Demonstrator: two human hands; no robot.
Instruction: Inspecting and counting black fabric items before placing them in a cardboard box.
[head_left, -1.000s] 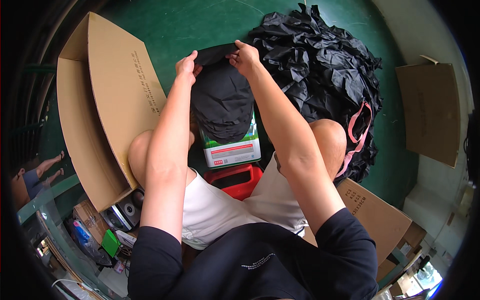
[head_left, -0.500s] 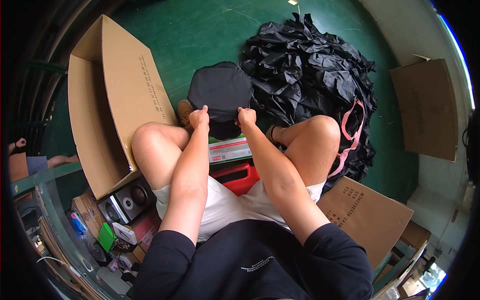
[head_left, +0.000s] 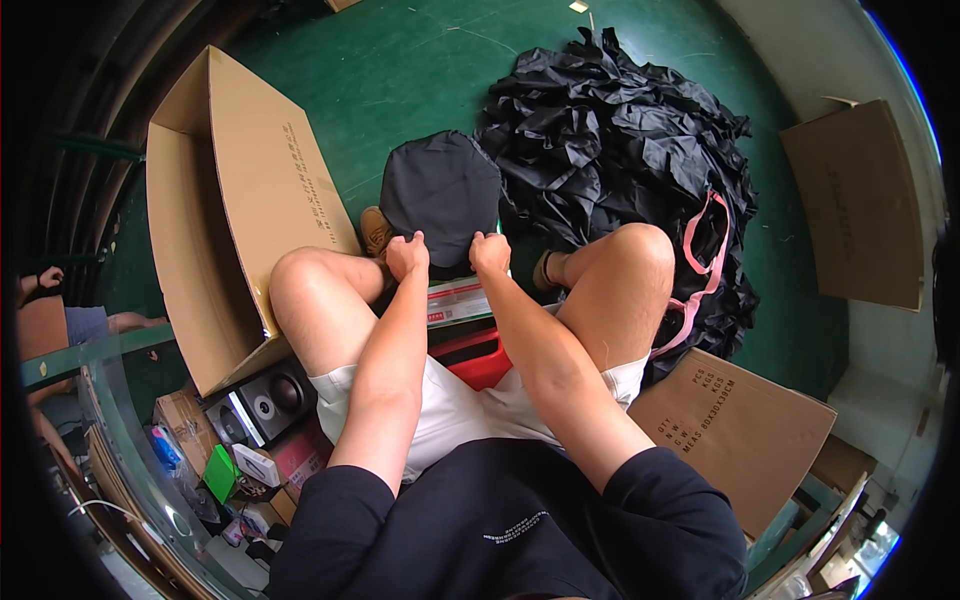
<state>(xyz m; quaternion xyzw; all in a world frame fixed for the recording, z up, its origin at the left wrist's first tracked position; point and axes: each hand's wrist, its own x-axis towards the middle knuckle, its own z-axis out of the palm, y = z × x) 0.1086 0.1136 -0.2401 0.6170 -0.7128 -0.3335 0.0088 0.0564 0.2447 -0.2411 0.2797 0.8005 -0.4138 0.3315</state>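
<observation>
Between my knees lies a round black fabric cover (head_left: 440, 190), spread flat with a gathered-looking edge. My left hand (head_left: 408, 257) is closed on its near left edge, thumb on top. My right hand (head_left: 490, 254) pinches the near right edge in the same way. Under the cover's near side shows a white and green box with a red stripe (head_left: 460, 302), partly hidden by my forearms. Just beyond and to the right, a large heap of crumpled black fabric (head_left: 620, 150) lies next to the cover.
An open cardboard carton (head_left: 270, 180) stands at my left. A pink strap (head_left: 703, 260) lies on the heap's right side. A red plastic piece (head_left: 480, 365) sits between my thighs. Cardboard (head_left: 735, 435) is near my right; another carton (head_left: 855, 205) leans by the wall. A person's bare leg shows far left.
Both hands have drawn slightly nearer to me, still gripping the cover. The cover's near flap no longer hangs below my hands, and its top looks more stretched toward me.
</observation>
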